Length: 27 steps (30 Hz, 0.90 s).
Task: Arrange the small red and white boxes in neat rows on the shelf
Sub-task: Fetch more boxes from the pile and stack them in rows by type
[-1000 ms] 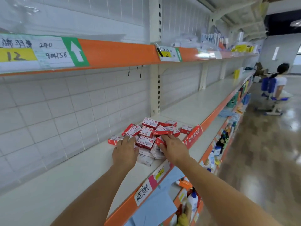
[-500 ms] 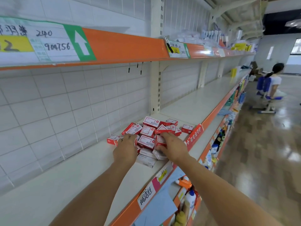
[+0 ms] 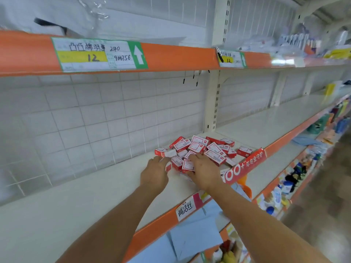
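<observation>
Fingers of my right hand (image 3: 204, 172) curl round one small box (image 3: 187, 165) at the near edge of the heap; my left hand (image 3: 154, 172) lies flat and spread, fingertips touching the boxes beside it. Beyond them the red and white boxes (image 3: 203, 149) sit jumbled on the shelf (image 3: 85, 202), tilted every which way. No row formed yet, so I judge nearly everything's left.

Red-and-white boxes (image 3: 199, 149); cream shelf (image 3: 95, 196) with orange edge.

glossy cardboard boxes (image 3: 197, 147), matt shelf (image 3: 95, 196)
</observation>
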{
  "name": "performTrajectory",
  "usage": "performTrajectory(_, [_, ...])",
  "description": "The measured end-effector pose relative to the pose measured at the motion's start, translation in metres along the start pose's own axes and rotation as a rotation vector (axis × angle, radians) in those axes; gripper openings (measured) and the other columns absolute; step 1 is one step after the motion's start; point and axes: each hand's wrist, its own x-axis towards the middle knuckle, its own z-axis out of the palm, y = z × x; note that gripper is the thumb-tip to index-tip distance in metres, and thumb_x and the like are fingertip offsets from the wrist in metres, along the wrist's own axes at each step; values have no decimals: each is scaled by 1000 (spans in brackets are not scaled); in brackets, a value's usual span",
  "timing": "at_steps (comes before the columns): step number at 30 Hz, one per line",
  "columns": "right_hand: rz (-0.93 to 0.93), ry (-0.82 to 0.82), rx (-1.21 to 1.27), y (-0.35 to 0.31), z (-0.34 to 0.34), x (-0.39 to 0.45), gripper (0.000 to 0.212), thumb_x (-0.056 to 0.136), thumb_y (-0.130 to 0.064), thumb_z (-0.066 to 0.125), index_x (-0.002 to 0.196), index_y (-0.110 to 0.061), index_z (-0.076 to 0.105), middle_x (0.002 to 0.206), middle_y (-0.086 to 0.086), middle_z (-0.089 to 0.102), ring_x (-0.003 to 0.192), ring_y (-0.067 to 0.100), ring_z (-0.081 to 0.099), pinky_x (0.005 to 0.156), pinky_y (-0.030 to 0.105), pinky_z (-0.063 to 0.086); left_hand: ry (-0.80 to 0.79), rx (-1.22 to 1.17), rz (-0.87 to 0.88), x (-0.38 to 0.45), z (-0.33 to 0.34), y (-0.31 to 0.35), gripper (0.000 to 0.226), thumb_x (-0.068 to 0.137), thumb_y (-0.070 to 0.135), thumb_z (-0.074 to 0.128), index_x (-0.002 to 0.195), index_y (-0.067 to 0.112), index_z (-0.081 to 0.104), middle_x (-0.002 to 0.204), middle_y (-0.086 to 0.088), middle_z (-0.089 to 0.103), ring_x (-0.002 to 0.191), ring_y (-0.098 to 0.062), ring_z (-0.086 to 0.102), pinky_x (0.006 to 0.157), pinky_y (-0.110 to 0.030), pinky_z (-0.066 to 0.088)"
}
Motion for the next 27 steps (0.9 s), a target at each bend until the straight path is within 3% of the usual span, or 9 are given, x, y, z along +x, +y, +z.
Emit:
performTrajectory(12, [-316, -149, 221, -74, 22, -41, 46, 91, -32, 57, 133, -18, 43, 123, 6, 54, 114, 25, 51, 88, 35, 44, 101, 74, -320, -118, -43, -39, 39, 97, 19, 43, 135, 29, 46, 139, 4, 44, 123, -18, 41, 87, -32, 44])
performTrajectory(27, [-680, -224, 358, -261, 22, -128, 43, 91, -31, 56, 131, -19, 47, 117, 5, 55, 110, 25, 52, 81, 34, 44, 236, 171, -632, -314, -137, -122, 48, 90, 11, 47, 136, 27, 45, 137, 5, 43, 123, -18, 39, 88, -36, 45])
